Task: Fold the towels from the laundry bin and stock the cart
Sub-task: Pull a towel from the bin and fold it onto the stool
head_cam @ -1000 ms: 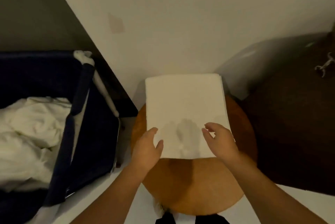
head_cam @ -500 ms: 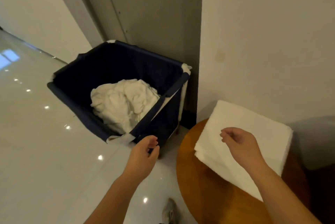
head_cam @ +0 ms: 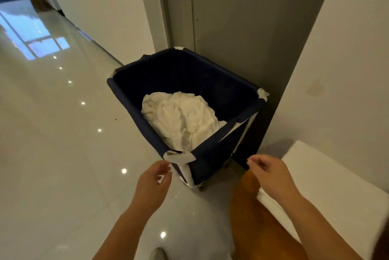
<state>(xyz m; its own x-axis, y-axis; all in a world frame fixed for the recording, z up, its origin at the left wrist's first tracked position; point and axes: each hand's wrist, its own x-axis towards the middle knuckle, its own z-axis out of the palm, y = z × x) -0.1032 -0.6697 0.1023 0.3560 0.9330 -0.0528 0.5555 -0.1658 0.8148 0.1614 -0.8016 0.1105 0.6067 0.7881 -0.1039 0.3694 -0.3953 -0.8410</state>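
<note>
A dark blue fabric laundry bin (head_cam: 134,110) stands on the floor against the wall, holding a heap of crumpled white towels (head_cam: 181,116). To the right, a folded white towel (head_cam: 328,192) lies on a round wooden table (head_cam: 252,228). My left hand (head_cam: 153,181) hovers just below the bin's near corner, fingers loosely curled, holding nothing. My right hand (head_cam: 271,175) hangs over the table's edge beside the folded towel, fingers relaxed and empty.
Glossy white floor tiles (head_cam: 63,154) stretch to the left and reflect ceiling lights. A grey door panel (head_cam: 231,17) and a white wall (head_cam: 336,70) rise behind the bin. A shoe tip (head_cam: 159,254) shows at the bottom edge.
Both hands have left the folded towel and moved left toward the bin. The view has swung from the table to the laundry bin, which now sits at the centre.
</note>
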